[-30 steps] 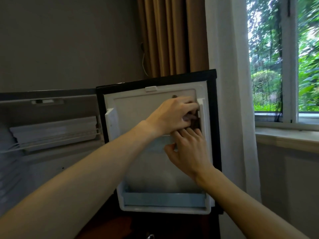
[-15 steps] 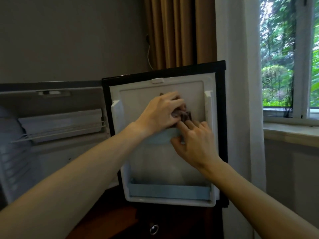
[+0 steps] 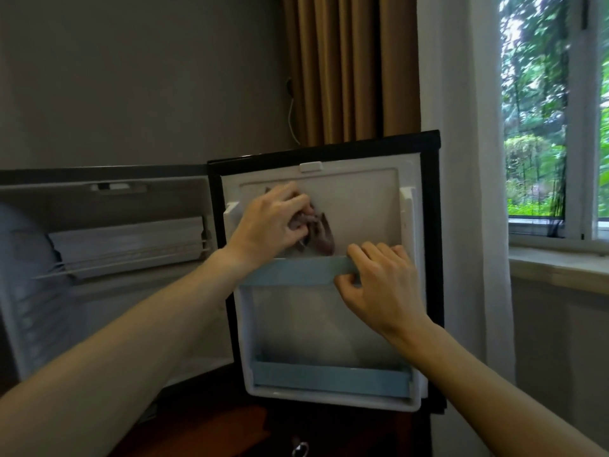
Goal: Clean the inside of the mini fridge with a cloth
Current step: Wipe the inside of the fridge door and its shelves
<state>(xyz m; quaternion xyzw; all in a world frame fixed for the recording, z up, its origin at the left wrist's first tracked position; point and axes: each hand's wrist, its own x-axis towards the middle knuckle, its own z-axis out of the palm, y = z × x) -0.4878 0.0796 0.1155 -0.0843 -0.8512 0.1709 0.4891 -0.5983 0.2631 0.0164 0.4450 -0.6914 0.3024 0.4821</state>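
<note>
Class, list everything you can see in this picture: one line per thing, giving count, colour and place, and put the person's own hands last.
Open mini fridge door: one, white liner with black edge, centre, swung open.
Pale blue plastic door rails: two, upper one mid-door, lower one near the bottom.
Crumpled grey-purple cloth: one, against the upper door liner.
Fridge interior: one, white, left, with a wire shelf.
Brown curtain: one, behind the door.
White sheer curtain: one, right of the brown one.
Window: one, white frame, far right, greenery outside.
Left hand: grips the cloth.
Right hand: holds the upper rail.
</note>
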